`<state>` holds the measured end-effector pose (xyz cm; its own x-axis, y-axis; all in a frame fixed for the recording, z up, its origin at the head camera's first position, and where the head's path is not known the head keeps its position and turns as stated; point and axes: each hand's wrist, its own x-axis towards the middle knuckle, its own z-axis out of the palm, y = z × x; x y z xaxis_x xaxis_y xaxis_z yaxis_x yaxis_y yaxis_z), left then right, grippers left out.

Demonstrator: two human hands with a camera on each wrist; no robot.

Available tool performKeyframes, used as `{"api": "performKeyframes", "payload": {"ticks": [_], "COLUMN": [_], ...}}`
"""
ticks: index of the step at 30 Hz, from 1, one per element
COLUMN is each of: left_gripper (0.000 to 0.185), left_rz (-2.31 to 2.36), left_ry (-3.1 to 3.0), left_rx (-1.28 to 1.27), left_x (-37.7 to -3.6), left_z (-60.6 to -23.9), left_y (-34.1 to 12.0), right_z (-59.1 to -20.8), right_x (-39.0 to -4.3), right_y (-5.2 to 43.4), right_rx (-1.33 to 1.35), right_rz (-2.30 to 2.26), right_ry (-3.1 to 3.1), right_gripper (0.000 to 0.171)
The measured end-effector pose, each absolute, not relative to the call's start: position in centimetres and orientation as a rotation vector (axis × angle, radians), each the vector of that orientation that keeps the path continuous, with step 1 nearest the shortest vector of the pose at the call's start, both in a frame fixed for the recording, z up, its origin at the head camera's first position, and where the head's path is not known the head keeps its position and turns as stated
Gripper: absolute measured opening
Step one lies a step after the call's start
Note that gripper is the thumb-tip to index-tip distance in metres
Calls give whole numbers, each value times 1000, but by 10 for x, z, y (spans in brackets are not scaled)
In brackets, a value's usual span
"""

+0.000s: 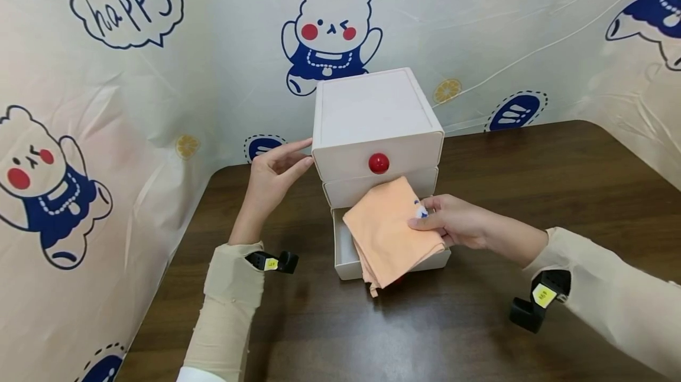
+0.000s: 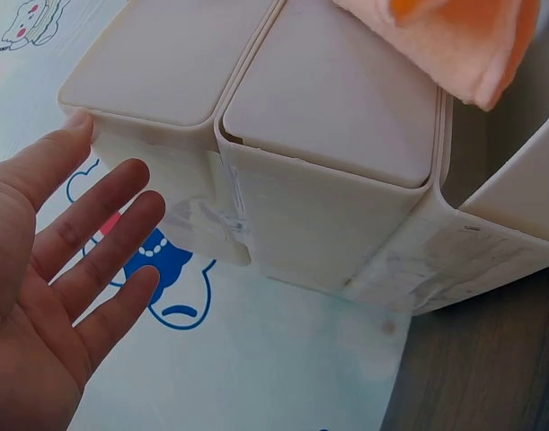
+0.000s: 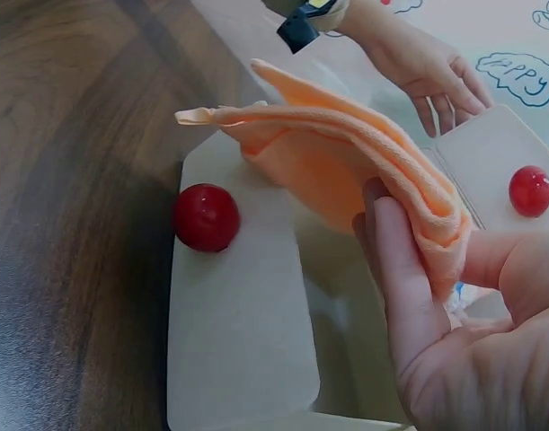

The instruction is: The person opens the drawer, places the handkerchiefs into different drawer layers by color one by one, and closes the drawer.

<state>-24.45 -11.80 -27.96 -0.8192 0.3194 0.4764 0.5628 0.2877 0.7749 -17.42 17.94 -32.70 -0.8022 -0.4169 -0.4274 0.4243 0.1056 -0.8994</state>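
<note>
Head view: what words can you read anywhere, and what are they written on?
"happy" on the speech bubble printed on the backdrop; the right wrist view shows it too.
Yellow tags on the wrist straps: print too small to read.
Drawer box and orange cloth: no words to be seen.

Beige sleeves (image 1: 229, 305), black wrist mounts (image 1: 537, 302) bearing yellow labels.

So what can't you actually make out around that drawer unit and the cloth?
- Inside of the open bottom drawer: head view, mostly covered by the folded orange cloth.
- Middle drawer's knob: head view, hidden behind that cloth.
- Printed patch on the cloth: head view, part covered by the right hand.
- Left hand: left wrist view, contact with the white plastic drawer unit unclear.
</note>
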Motion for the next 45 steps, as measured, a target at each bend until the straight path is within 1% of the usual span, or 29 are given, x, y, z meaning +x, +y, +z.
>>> {"api": "performKeyframes", "payload": {"ticks": [6,16,24,29,33,45], "left_gripper": [33,33,33,33,33,33], "left_rz": [-1551,-1539,-1547,-1539,-1531,-1541], "left_ry": [-2330,-2320,-2325,-2324,-2331,-2330], "left_rx": [-813,-827,-815,-821,-820,-829], "left_x": [-245,-245,-244,-244,-244,-245], "left_z": [-280,-280,-280,-279,-278,-279], "left_y": [-118,-118,-119,-119,-119,-119], "right_z": [-327,-333,-336,-337,-338,-339], "right_x": [-171,-166,-163,-162,-163,-179], "right_y": [182,184,185,188,191,183], "right_rx": [35,76,79,107,117,81], "right_rz": [-1767,-1757,-1763,-1763,-1772,-1803], "right_ry": [1743,1673,1608,1589,1604,1532], "right_gripper": [36,29,28,22,18,20]}}
